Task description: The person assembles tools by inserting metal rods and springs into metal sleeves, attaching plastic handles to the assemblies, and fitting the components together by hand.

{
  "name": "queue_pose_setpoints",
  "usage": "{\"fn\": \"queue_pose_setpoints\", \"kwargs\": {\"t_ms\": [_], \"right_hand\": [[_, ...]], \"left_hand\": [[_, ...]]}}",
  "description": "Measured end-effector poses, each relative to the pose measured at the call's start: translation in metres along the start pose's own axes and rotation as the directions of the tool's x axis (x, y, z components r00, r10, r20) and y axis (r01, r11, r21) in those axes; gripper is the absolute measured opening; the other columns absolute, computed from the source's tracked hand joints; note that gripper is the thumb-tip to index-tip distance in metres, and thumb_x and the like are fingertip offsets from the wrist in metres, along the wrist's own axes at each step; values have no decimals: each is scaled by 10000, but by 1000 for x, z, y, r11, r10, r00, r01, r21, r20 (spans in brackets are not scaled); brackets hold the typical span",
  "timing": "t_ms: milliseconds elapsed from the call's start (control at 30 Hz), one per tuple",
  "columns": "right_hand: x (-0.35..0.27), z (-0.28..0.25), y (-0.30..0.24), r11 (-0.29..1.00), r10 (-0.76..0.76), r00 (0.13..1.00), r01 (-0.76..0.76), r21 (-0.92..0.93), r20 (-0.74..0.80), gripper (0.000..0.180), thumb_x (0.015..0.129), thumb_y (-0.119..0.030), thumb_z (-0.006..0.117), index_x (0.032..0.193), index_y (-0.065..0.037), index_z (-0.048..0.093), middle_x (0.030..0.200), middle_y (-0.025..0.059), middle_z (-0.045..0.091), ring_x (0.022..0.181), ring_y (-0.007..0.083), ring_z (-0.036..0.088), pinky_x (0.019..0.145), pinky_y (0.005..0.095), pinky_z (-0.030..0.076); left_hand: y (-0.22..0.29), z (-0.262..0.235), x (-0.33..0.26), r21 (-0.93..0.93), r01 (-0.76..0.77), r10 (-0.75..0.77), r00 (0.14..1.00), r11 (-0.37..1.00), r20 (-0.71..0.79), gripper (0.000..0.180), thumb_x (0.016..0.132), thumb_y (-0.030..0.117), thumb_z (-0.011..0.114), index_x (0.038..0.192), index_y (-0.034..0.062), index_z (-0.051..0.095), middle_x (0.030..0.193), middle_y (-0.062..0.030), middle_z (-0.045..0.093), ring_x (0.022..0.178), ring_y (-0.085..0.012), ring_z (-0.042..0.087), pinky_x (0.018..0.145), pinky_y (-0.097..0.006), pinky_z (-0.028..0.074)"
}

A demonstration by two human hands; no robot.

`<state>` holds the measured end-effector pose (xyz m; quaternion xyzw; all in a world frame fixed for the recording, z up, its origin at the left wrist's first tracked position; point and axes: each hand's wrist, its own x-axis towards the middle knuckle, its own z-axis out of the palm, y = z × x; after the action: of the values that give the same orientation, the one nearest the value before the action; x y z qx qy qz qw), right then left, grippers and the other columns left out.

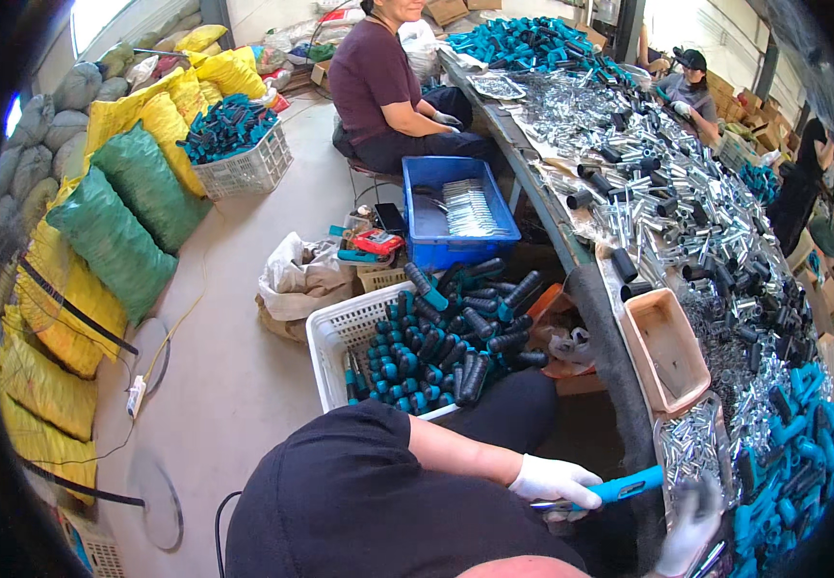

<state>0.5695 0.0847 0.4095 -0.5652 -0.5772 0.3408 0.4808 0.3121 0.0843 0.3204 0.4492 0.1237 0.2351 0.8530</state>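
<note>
The left hand [554, 479], in a white knit glove, has its fingers wrapped tight around a slim tool with a glossy teal-blue plastic handle [626, 487], which sits low in the scene at the near edge of the long workbench [533, 197], its blue end pointing right and a short metal tip poking out on the left of the fist. The right hand [691, 525], also gloved in white, is blurred and partly cut off by the lower edge, so whether its fingers are apart or together cannot be told; it hovers just right of the handle over a shallow tray of small shiny metal sleeves [691, 448]. Beyond that tray lies one empty tan plastic tray [664, 349], rectangular with rounded corners. The bench top is heaped with silvery tubes and black rubbery grips (far too many to count), and a mound of blue handles [793, 462] fills its near right end. Left of the bench, on the floor, stands one white lattice basket [340, 337] piled with ribbed black-and-teal grips, and farther off one blue crate [460, 212] holding metal parts. A seated person in a maroon shirt [374, 72] works beyond it. Plump green and yellow woven sacks [114, 241] line the far left wall.
</note>
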Motion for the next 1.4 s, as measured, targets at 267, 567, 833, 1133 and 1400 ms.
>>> {"fn": "queue_pose_setpoints", "kwargs": {"t_ms": [267, 567, 833, 1133, 1400], "right_hand": [[33, -56, 54, 420, 30, 996, -89, -903, -84, 504, 758, -93, 677, 1236, -21, 537, 1291, 199, 508, 1221, 375, 453, 1056, 433, 340], [63, -57, 43, 483, -124, 988, 140, -864, 90, 189, 805, -86, 612, 986, -36, 639, 1032, 149, 639, 988, 315, 603, 880, 368, 470], [64, -95, 15, 740, 14, 999, -39, -672, -43, 178, 870, -41, 571, 1027, 11, 637, 948, 59, 669, 895, 116, 612, 832, 252, 470], [81, -73, 17, 684, 86, 990, 24, -729, 114, 155, 839, -100, 600, 977, -59, 658, 915, 94, 667, 854, 154, 625, 791, 277, 488], [69, -58, 31, 416, -39, 955, 283, -864, 294, 198, 792, -135, 650, 986, -106, 676, 919, 132, 599, 924, 315, 587, 838, 384, 475]], "left_hand": [[-4, -7, -14, -56, 35, -39, 996, 998, -79, 337, 875, 360, 639, 987, 86, 478, 727, 2, 503, 578, -81, 495, 501, -234, 418], [11, -9, -13, 11, 169, -156, 930, 986, -333, 313, 857, 228, 597, 1070, 25, 490, 680, -31, 537, 543, -130, 530, 500, -257, 440], [-3, -11, -6, -116, 189, -214, 937, 975, -277, 438, 881, 325, 621, 1130, 4, 457, 712, -49, 519, 539, -121, 501, 512, -240, 431], [-5, -16, -8, -112, 200, -225, 926, 973, -303, 479, 877, 349, 630, 1149, -2, 452, 712, -48, 520, 542, -112, 487, 517, -226, 418], [-7, -18, -2, -114, 207, -233, 921, 972, -313, 432, 895, 316, 597, 1147, -2, 450, 718, -52, 518, 539, -113, 483, 513, -230, 416]]}}
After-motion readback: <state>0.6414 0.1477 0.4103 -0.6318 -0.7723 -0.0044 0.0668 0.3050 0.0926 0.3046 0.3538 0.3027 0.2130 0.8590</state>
